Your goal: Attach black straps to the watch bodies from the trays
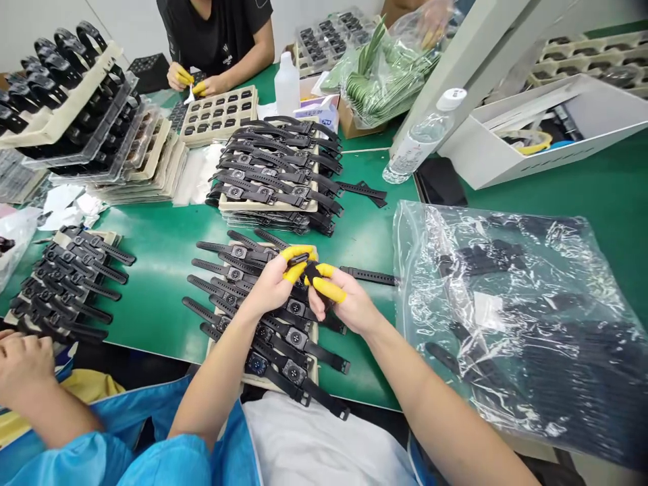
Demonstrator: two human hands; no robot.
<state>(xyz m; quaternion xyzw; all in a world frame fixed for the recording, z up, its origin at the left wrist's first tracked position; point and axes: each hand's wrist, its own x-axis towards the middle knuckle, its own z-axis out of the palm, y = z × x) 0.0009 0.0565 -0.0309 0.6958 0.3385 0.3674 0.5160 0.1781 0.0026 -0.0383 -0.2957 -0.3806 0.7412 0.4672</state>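
My left hand (277, 282), yellow covers on its fingertips, pinches a black smartwatch (298, 259) seen edge-on. Close against it, my right hand (347, 297), also with yellow finger covers, grips a black watch strap (312, 272). The two pieces meet between my fingers; whether they are joined I cannot tell. Below both hands lies a cream tray (312, 370) covered with rows of smartwatches (296, 339), backs up and black straps spread out to the sides. A loose black strap (372, 276) rests on the green table just right of my right hand.
A large clear bag (489, 310) of black straps covers the right side. Behind the hands stand stacked watch trays (268, 206), a water bottle (422, 138) and a white bottle (287, 84). Another watch tray (68, 283) lies left, near a neighbour's hand (25, 358). A co-worker (223, 40) sits opposite.
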